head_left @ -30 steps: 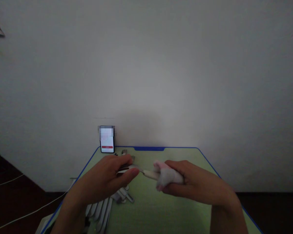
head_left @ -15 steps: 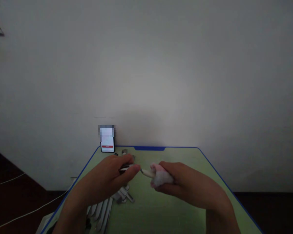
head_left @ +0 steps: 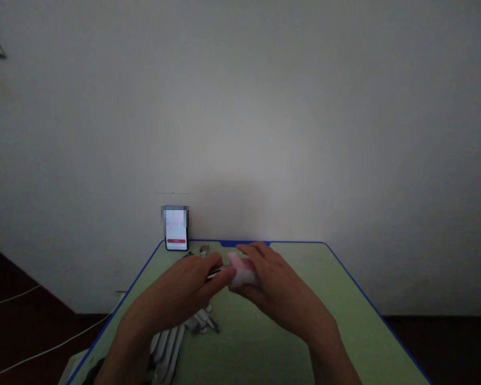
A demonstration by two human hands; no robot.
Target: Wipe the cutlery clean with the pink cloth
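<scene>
Currently, in front of the phone (head_left: 177,231) and rightward, a metal utensil (head_left: 214,274) runs crosswise — its long axis pointing from left hand (head_left: 186,286) to right hand (head_left: 278,286), ends hidden. Left grip pinches it — right grip clamps a pink-white cloth (head_left: 243,274).

One end of the utensil (head_left: 214,274) hidden by the pinkish cloth (head_left: 242,274), phone (head_left: 176,230) text illegible

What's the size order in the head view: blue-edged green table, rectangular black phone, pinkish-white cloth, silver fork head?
Table
Phone and cloth, unranked: similar, right hand partly covering the cloth
Fork head
</scene>
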